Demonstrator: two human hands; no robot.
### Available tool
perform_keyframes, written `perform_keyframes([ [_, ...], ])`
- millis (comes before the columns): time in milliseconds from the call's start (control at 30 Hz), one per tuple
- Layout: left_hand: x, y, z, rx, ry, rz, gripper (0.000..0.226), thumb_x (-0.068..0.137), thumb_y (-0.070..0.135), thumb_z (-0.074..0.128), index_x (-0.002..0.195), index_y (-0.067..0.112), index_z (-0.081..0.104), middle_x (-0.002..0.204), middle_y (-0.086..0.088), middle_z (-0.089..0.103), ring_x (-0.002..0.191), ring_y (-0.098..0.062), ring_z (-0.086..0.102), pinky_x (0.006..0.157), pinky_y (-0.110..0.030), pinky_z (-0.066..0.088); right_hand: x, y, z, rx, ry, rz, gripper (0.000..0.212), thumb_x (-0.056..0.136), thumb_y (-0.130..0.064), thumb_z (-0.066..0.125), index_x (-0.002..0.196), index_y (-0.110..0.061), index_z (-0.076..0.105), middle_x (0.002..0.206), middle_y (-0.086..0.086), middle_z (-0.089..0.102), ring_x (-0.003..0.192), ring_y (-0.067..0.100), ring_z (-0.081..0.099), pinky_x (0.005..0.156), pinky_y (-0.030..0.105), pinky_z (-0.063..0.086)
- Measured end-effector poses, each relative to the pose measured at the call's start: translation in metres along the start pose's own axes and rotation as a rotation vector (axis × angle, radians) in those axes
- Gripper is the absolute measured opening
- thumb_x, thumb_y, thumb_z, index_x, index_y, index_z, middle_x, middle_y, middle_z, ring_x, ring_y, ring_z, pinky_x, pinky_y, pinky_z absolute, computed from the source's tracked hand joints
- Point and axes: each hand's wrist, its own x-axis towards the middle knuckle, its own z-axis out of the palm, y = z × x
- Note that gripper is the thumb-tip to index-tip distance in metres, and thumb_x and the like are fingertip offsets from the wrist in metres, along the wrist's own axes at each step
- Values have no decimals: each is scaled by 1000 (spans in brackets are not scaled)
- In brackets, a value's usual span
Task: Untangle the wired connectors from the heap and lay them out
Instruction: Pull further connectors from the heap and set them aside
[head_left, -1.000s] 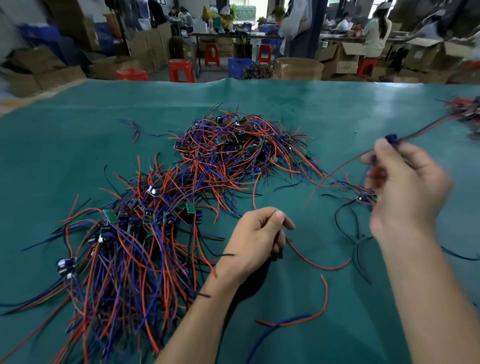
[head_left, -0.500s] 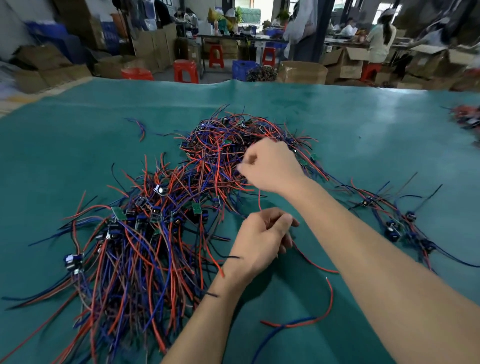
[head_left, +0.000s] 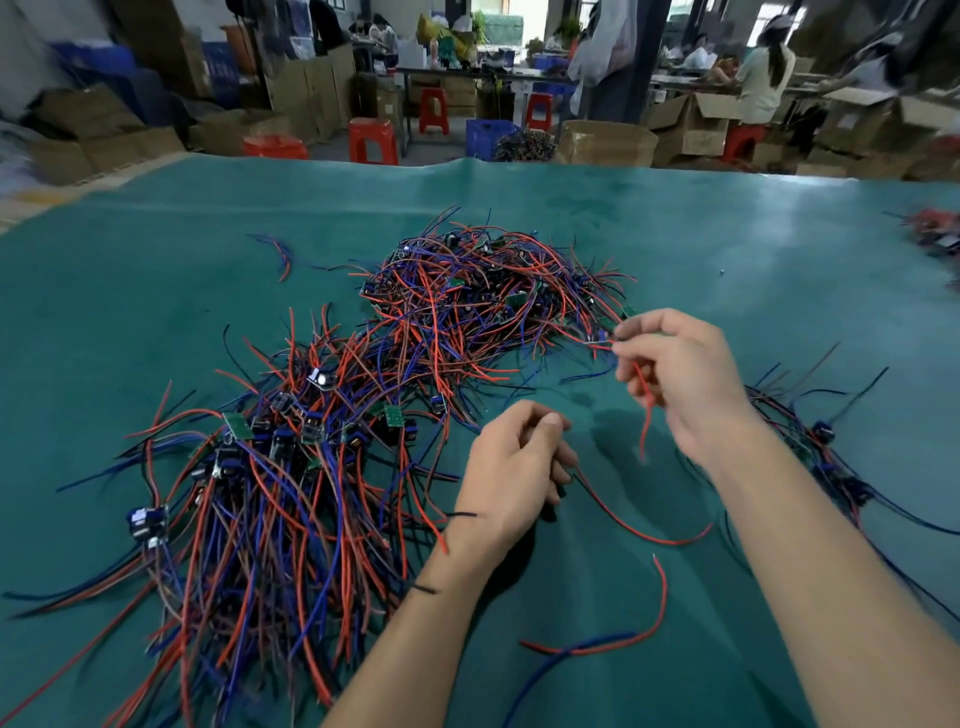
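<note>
Right hand (head_left: 680, 379) pinches a red wire (head_left: 644, 410) just right of the heap (head_left: 363, 415); left hand (head_left: 514, 467) curled on another wire (head_left: 639, 530) below it.

- The desk (head_left: 156, 291) is covered in plain teal-green cloth.
- The heap (head_left: 467, 312) of wires is a jumble of red, blue and black strands.
- Small green circuit boards (head_left: 236, 425) sit among the wires, with dark blue and black parts beside them.
- The right hand (head_left: 680, 379) pinches a red wire (head_left: 645, 415).
- Loose red wire (head_left: 639, 535) and a blue wire (head_left: 566, 657) lie on the cloth.
- Red stools (head_left: 373, 140) and a blue crate (head_left: 488, 137) stand beyond, among brown cardboard boxes (head_left: 605, 143).
</note>
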Motion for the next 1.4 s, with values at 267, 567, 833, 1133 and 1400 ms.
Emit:
perform_keyframes([
  [267,-1,2,2,-67,-42,5,35,107,26,43,96,-2,62,72,-15,64,55,-20,58,45,-26,47,-67,8,-5,73,-524,40,25,84,11,67,80,-11,57,57,14,60,42,12,46,40,15,33],
  [567,-3,3,-1,-129,-57,64,19,107,11,40,115,14,57,95,-4,73,69,-17,68,46,-26,52,-53,28,-6,-210,-258,-31,23,80,-36,73,67,-18,67,55,6,66,44,16,53,39,19,33],
  [833,-4,3,-2,-191,-127,114,21,109,12,34,127,19,41,130,4,65,75,-12,68,57,-28,56,-62,29,15,116,-295,167,19,96,-22,68,84,-11,77,78,14,72,56,18,63,41,24,43],
  [1133,0,-5,-1,-106,-66,146,11,106,13,43,113,21,44,91,-7,68,73,-41,68,53,-38,55,-62,27,16,305,-151,108,10,84,-7,78,78,-15,78,82,9,75,72,17,69,56,25,52],
  [1400,1,-4,0,-127,35,146,7,102,14,53,104,16,46,90,-19,65,68,-35,63,44,-27,49,-61,27,16,271,-94,76,12,80,-9,83,74,-16,75,76,6,75,70,15,69,55,23,51],
])
